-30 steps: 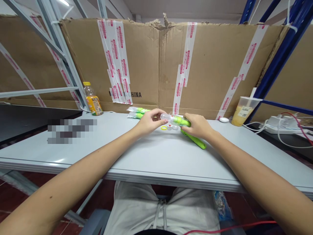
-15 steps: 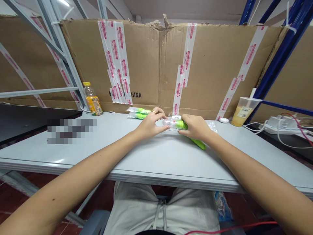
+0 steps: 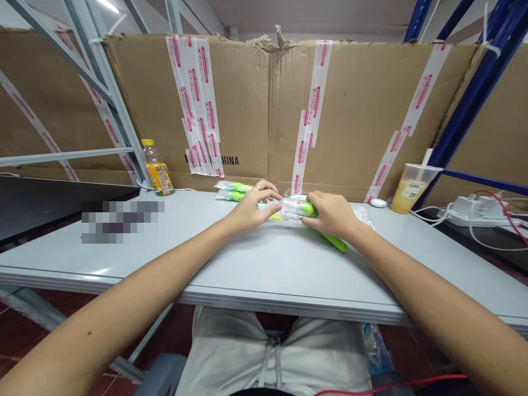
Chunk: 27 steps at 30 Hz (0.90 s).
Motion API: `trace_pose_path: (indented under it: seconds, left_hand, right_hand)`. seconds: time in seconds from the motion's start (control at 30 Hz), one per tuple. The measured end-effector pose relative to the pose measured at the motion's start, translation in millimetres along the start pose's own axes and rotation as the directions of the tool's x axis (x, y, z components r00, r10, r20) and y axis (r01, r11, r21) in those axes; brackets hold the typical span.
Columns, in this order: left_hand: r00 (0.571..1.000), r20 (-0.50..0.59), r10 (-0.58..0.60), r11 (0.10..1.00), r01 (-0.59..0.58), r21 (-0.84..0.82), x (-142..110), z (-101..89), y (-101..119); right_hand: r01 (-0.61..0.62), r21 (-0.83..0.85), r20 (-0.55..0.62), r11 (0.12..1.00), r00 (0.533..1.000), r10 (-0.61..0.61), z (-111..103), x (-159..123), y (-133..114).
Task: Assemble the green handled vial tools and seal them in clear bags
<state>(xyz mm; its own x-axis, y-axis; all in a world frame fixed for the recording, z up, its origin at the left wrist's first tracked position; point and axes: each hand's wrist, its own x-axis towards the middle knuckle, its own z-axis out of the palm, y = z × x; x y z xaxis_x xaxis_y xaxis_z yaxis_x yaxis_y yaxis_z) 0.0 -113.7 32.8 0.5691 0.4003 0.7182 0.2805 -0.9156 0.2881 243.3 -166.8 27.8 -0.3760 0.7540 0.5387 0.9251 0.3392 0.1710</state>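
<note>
My right hand (image 3: pixel 330 213) is wrapped round a bright green object with a clear, tube-like plastic end (image 3: pixel 293 208), held sideways just above the table. Its green lower part (image 3: pixel 335 242) slants out beneath the hand toward me; its exact kind I cannot make out. My left hand (image 3: pixel 256 206) is at the tip of the clear end, thumb and fingers apart; whether the fingertips touch it I cannot tell. Under the clear end a small yellow-green ring (image 3: pixel 276 216) shows on the table. Behind my left hand lie two green items in clear wrappers (image 3: pixel 231 194), partly hidden by it.
A crumpled clear wrapper (image 3: pixel 363 216) and a small white case (image 3: pixel 378 203) lie right of my right hand. A drink cup with a straw (image 3: pixel 408 190) and a power strip (image 3: pixel 474 214) are further right. A juice bottle (image 3: pixel 159 173) stands back left, before the cardboard wall (image 3: pixel 243 110).
My left thumb and fingers have come slightly off the clear end, which has shifted a little right. The yellow-green ring now shows beneath it. My right hand keeps its grip.
</note>
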Motion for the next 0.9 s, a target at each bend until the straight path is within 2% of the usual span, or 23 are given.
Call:
trace_pose_path:
  seconds: [0.23,0.43,0.67,0.77,0.9]
  left_hand:
    - [0.999,0.049,0.000,1.000,0.001,-0.017,-0.5,6.4,3.7]
    - [0.998,0.065,-0.015,0.997,0.019,-0.069,0.5,8.3,5.1]
    - [0.996,-0.048,-0.075,0.994,0.071,-0.080,1.5,4.8,11.2]
    - [0.980,-0.094,-0.176,0.970,0.156,-0.187,3.3,4.7,12.5]
    - [0.955,-0.014,-0.296,0.858,0.260,-0.444,5.0,7.3,12.8]
  right_hand:
    - [0.026,-0.019,0.048,0.999,0.999,-0.025,-3.6,-0.3,-7.6]
    - [0.032,-0.012,0.043,0.999,0.999,-0.031,-6.8,-0.8,-11.6]
    - [-0.126,0.001,0.018,0.992,0.992,0.126,-18.8,-0.1,-26.3]
    - [-0.180,0.005,0.029,0.984,0.983,0.180,-26.9,-0.6,-35.3]
    - [-0.260,-0.025,0.045,0.965,0.964,0.261,-35.8,-2.8,-45.7]
